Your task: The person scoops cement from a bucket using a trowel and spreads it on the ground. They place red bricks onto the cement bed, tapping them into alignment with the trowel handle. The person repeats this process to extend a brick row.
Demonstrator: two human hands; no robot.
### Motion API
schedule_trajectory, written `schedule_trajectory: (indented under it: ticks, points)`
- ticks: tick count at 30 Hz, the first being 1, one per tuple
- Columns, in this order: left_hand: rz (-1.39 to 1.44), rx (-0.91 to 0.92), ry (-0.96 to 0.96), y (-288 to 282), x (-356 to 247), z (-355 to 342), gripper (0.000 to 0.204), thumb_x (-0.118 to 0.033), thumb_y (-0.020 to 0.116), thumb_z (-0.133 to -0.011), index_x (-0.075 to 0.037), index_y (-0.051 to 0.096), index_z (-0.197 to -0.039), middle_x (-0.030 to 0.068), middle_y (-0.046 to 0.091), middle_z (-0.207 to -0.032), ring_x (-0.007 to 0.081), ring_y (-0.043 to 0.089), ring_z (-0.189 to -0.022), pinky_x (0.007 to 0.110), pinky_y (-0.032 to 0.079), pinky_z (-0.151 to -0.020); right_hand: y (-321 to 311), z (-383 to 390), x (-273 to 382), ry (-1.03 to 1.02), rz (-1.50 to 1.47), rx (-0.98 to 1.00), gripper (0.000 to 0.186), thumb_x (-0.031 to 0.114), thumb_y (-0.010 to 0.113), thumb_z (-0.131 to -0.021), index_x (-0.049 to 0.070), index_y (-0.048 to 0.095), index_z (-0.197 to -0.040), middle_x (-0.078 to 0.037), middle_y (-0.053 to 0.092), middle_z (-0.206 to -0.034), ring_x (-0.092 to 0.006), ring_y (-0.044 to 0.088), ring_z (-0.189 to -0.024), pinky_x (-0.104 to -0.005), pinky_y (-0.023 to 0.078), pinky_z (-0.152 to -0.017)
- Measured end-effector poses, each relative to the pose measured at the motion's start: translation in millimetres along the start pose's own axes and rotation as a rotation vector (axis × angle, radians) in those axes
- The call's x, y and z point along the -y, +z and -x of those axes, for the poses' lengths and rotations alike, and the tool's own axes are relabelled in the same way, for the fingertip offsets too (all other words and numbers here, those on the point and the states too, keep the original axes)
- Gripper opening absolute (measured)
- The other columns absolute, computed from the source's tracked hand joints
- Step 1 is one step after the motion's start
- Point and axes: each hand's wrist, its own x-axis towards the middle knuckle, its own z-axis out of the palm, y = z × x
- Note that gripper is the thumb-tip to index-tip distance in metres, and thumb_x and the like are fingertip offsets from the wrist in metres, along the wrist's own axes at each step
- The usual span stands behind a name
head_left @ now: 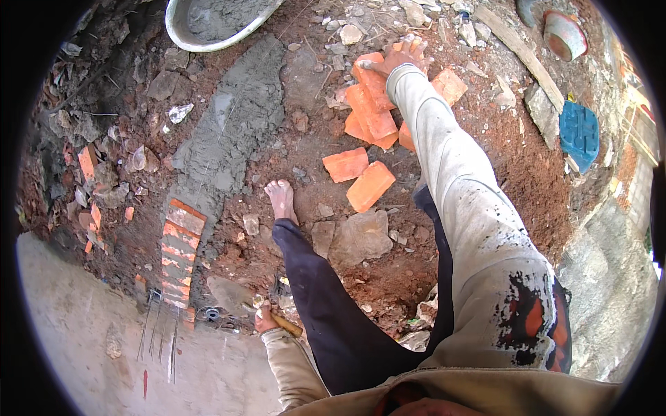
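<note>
My left hand (pixel 265 317), low in the view, is closed around a trowel (pixel 288 325). Its wooden handle points toward my left leg, and its grey, mortar-coated blade lies beyond the fingers. Far out in front, my right hand (pixel 401 55) reaches over a heap of orange bricks (pixel 371 111). Its fingers are spread, and the thumb stretches across the top of one brick (pixel 372 78). Two loose bricks (pixel 370 187) lie nearer my feet. On the left, a short row of laid bricks (pixel 182 253) with mortar joints meets a bed of wet grey mortar (pixel 232 118).
A pale basin (pixel 182 36) of mortar stands at the top left. Thin steel rods (pixel 159 333) stick out beside the concrete at the lower left. A plank (pixel 524 55), a bucket (pixel 563 36) and a blue plastic piece (pixel 579 135) lie at the right. Stones litter the red soil.
</note>
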Motion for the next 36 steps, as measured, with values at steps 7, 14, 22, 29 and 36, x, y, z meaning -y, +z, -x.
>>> schedule_trajectory:
  ticks: [7, 14, 22, 29, 36]
  points:
    - [-0.008, 0.056, -0.068, -4, 32, -8, 0.014, -0.020, 0.067, -0.080, -0.015, 0.062, -0.092, 0.0103, 0.061, -0.076, 0.0255, 0.057, -0.065, 0.037, 0.045, -0.057, 48, 25, -21, -0.342, 0.062, 0.150, 0.070, 0.072, 0.046, -0.081, 0.034, 0.043, -0.140, -0.013, 0.011, -0.156, -0.0472, 0.011, -0.140, -0.0646, 0.024, -0.107]
    - [0.374, -0.075, -0.242, 14, -58, 30, 0.025, -0.018, 0.078, -0.072, -0.002, 0.059, -0.078, 0.0054, 0.058, -0.062, 0.0145, 0.051, -0.048, 0.028, 0.041, -0.044, 135, 224, 8, -0.751, 0.252, 0.529, 0.062, 0.047, 0.059, -0.082, 0.034, 0.041, -0.140, -0.025, 0.018, -0.152, -0.0518, 0.011, -0.138, -0.0644, 0.023, -0.106]
    - [0.289, 0.091, -0.001, 17, -107, 14, 0.029, -0.028, 0.080, -0.073, -0.004, 0.065, -0.076, 0.0017, 0.059, -0.062, 0.0109, 0.053, -0.053, 0.027, 0.042, -0.050, 106, 311, 79, -0.741, -0.381, 0.530, 0.049, 0.037, 0.063, -0.084, 0.003, 0.059, -0.120, -0.022, 0.058, -0.121, -0.0364, 0.059, -0.108, -0.0385, 0.048, -0.093]
    - [0.180, 0.360, 0.491, 42, -219, 17, 0.025, -0.027, 0.071, -0.084, -0.004, 0.068, -0.093, 0.0098, 0.065, -0.089, 0.0195, 0.061, -0.081, 0.033, 0.048, -0.075, 24, 358, 167, -0.517, -1.024, 1.395, 0.069, 0.049, 0.062, -0.087, 0.002, 0.045, -0.135, -0.016, 0.056, -0.124, -0.0255, 0.059, -0.108, -0.0356, 0.046, -0.094]
    - [0.368, 0.452, 0.565, 109, -218, -20, 0.047, -0.035, 0.056, -0.091, -0.001, 0.058, -0.123, 0.0165, 0.059, -0.123, 0.0218, 0.055, -0.115, 0.032, 0.041, -0.098, 30, 324, 184, -0.402, -1.348, 0.972, 0.036, 0.018, 0.067, -0.086, 0.000, 0.053, -0.113, -0.005, 0.058, -0.075, -0.0124, 0.056, -0.060, -0.0277, 0.049, -0.054]
